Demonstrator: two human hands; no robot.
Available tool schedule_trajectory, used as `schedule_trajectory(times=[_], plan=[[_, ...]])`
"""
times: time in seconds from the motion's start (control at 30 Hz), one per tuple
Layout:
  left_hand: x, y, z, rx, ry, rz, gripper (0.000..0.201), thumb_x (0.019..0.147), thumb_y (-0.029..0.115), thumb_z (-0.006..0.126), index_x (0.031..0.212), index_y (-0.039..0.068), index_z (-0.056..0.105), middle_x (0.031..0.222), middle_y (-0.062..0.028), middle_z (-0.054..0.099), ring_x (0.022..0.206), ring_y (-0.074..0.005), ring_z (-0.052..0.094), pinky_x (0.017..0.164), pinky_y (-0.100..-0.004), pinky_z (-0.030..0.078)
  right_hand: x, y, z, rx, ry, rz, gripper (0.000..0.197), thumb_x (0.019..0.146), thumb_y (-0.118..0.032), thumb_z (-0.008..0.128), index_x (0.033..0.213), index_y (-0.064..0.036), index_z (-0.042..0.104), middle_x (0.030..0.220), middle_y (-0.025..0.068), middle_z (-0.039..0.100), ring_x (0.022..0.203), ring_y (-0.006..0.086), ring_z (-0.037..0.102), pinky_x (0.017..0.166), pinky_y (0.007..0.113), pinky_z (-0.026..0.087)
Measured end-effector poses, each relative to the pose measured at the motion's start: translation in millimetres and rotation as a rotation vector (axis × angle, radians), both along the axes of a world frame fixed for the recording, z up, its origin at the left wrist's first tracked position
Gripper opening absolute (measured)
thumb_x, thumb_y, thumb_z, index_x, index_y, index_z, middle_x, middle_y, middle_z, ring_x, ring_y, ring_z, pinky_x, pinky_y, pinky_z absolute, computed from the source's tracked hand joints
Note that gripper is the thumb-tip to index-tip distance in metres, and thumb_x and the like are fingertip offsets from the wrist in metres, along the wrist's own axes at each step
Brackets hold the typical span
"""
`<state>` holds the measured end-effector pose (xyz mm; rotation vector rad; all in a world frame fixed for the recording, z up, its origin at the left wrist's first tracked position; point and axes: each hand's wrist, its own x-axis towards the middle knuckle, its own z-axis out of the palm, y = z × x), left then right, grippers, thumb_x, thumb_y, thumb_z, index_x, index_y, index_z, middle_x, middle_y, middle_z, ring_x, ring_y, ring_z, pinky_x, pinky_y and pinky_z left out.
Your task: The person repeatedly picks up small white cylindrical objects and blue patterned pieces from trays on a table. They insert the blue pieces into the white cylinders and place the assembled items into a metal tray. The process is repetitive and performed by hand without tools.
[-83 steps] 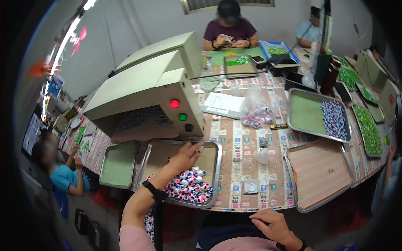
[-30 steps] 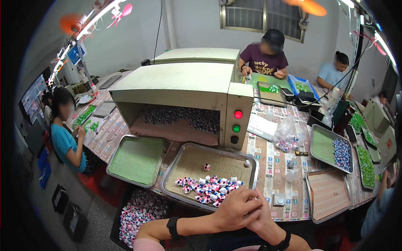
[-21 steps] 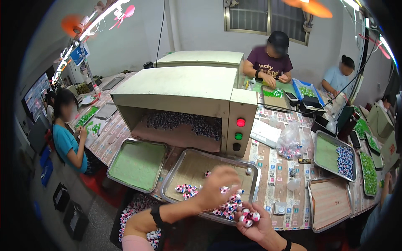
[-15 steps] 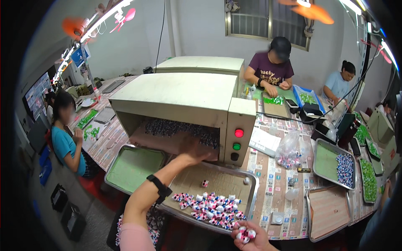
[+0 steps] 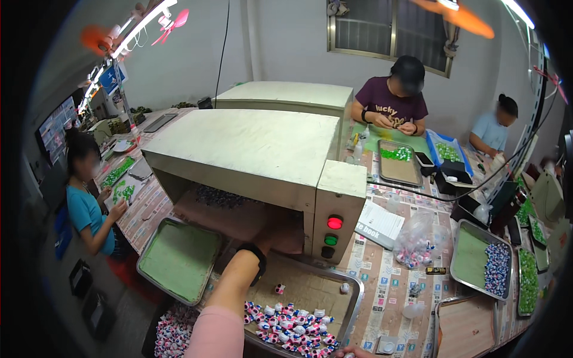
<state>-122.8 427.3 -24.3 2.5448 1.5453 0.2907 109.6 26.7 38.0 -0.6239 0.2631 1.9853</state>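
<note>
My left hand [image 5: 271,234] reaches through the front opening of a cream metal machine [image 5: 239,140]. Shadow hides its fingers. Inside the machine lies a layer of small dark blue-and-white pieces [image 5: 221,196]. Below the opening, a metal tray [image 5: 319,271] lined with brown sheet bears many small pink, white and blue figurines [image 5: 289,325], heaped toward its near side. My right hand [image 5: 359,352] shows only in part at the lower edge, beside the tray's near corner, its fingers curled round small figurines, of which just a whitish bit shows.
A green-lined tray [image 5: 179,259] lies left of the machine. Rightward are a clear bag [image 5: 415,241] of figurines, a booklet [image 5: 380,224], a tray [image 5: 471,244] with blue-and-white pieces and a brown-lined tray [image 5: 465,328]. Co-workers sit around the table; a dark cable crosses it.
My left hand has gone deeper into the machine's opening. Fewer of the dark pieces inside show. My right hand has dropped mostly out of the picture. The view has shifted.
</note>
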Motion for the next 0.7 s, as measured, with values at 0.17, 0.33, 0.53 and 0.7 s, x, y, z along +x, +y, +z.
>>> schedule_trajectory(times=[0.17, 0.33, 0.53, 0.7], plan=[[1, -12, -6, -0.049, 0.011, -0.011, 0.075, 0.077, 0.054, 0.064, 0.13, 0.005, 0.044, 0.131, -0.021, 0.035, 0.121, -0.0373, 0.028, 0.098, -0.0497, 0.027, 0, 5, -7, -0.013, 0.018, -0.005, 0.018, 0.092, -0.018, 0.059, 0.103, -0.0044, 0.061, 0.096, 0.0118, 0.061, 0.085, 0.0233, 0.057, 0.051, 0.028, 0.045], [3, -13, -8, -0.084, -0.011, -0.017, 0.065, 0.079, 0.05, 0.063, 0.125, 0.006, 0.048, 0.124, -0.0187, 0.039, 0.114, -0.0348, 0.033, 0.092, -0.0482, 0.031, 2, 7, -7, 0.014, 0.025, -0.003, 0.018, 0.091, -0.018, 0.06, 0.102, -0.0034, 0.061, 0.096, 0.0122, 0.062, 0.085, 0.0239, 0.058, 0.051, 0.029, 0.045], [5, -14, -11, -0.112, -0.03, -0.015, 0.054, 0.082, 0.045, 0.061, 0.12, 0.007, 0.051, 0.115, -0.016, 0.045, 0.105, -0.0317, 0.039, 0.086, -0.0464, 0.035, 6, 6, -5, -0.005, 0.018, -0.011, 0.019, 0.09, -0.018, 0.06, 0.102, -0.0028, 0.061, 0.093, 0.0115, 0.062, 0.084, 0.0237, 0.058, 0.051, 0.029, 0.045], [2, -9, -11, -0.117, -0.034, -0.001, 0.045, 0.084, 0.041, 0.06, 0.115, 0.008, 0.055, 0.108, -0.0138, 0.05, 0.098, -0.0292, 0.044, 0.08, -0.0449, 0.039, 6, 5, -1, 0.0, 0.005, -0.028, 0.019, 0.091, -0.018, 0.061, 0.101, -0.0027, 0.061, 0.089, 0.0103, 0.061, 0.085, 0.0233, 0.059, 0.051, 0.03, 0.046]])
